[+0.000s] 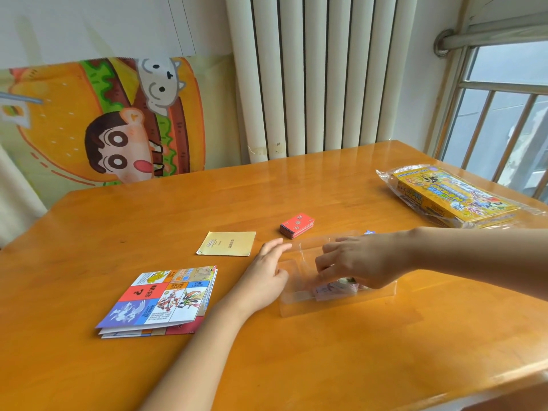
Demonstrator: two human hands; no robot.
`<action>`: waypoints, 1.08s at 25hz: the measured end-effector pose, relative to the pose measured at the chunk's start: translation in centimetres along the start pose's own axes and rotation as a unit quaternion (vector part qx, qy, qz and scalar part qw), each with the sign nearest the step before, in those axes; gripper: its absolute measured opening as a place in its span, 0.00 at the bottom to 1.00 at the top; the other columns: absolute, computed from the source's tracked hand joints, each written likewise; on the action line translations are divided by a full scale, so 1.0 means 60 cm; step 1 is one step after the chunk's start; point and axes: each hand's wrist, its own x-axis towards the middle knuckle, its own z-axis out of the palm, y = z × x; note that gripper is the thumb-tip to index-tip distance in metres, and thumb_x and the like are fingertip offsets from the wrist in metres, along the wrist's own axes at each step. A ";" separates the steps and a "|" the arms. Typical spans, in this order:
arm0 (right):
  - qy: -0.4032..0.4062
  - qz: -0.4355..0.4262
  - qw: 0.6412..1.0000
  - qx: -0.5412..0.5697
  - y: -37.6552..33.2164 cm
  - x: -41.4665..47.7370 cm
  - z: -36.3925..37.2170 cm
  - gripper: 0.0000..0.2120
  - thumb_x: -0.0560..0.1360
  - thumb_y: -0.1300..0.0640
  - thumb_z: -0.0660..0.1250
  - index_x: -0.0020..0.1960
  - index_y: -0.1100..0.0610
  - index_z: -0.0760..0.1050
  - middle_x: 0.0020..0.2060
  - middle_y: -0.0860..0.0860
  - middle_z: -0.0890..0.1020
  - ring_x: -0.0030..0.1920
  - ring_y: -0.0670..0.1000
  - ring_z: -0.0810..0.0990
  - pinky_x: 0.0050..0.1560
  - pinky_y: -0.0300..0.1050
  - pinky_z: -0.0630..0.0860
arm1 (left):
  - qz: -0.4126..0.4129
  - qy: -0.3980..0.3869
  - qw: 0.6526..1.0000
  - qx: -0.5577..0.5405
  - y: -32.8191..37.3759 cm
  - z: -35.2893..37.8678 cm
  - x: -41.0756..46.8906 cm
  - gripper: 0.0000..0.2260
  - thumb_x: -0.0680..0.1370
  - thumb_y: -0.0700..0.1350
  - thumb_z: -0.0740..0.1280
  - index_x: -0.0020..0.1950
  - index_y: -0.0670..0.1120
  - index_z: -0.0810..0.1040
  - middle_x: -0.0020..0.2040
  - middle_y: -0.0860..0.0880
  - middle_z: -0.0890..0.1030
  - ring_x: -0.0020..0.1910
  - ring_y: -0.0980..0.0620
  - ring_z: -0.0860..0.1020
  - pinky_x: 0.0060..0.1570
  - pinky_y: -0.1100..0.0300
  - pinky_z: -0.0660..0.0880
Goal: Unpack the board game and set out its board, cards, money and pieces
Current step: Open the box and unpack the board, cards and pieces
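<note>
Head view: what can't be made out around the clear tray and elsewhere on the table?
- Paper stack in the clear tray: mostly covered by the right hand; whether its fingers pinch the stack is hidden.
- Small blue piece beyond the tray: largely hidden behind the right hand.
- Booklet: print too small to read.
- Game box: inside not visible; the wrinkled bag covers it.
- Folded board: inner panels hidden by its folds.

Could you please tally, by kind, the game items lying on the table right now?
Folded board: 1
Yellow leaflet: 1
Red card stack: 1
Clear plastic tray: 1
Paper bundle in the tray: 1
Yellow game box in its wrapper: 1
Total: 6
</note>
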 end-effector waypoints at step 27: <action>0.017 -0.056 0.991 -0.118 -0.012 0.015 -0.029 0.18 0.73 0.64 0.66 0.61 0.50 0.75 0.62 0.50 0.70 0.62 0.56 0.66 0.54 0.46 0.67 | -0.016 -0.003 1.000 -0.026 0.000 -0.012 0.001 0.21 0.77 0.36 0.60 0.67 0.52 0.73 0.73 0.57 0.60 0.52 0.58 0.69 0.51 0.71 0.63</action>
